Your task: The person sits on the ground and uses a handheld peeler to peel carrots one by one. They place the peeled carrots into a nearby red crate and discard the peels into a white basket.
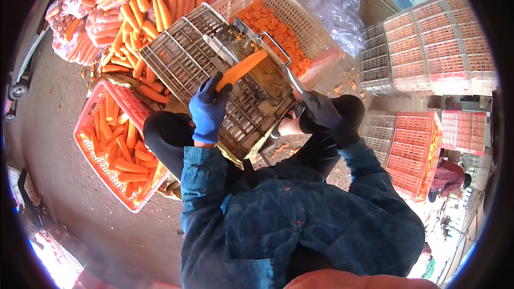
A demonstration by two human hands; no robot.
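Note:
My left hand (209, 106), in a blue glove, grips the near end of a peeled carrot (243, 68). The carrot's far end lies over a wet, stained cutting board (275, 78). In a dark glove, my right hand (323, 108) is closed around the long metal handle (294, 81) of a hand-lever cutter; its blade is hard to make out. An upturned plastic crate (176, 54) between my knees bears the board. Just beyond the cutter, a pale pink crate (317, 34) contains many carrot slices (269, 16).
By my left knee stands a red crate (102, 182) of peeled carrots (128, 164). Loose carrots (130, 40) and bagged carrots (74, 42) are heaped at upper left. Clear plastic bags (331, 10) lie beyond the slices. Stacked crates (427, 48) rise at right; another person (447, 178) is farther back.

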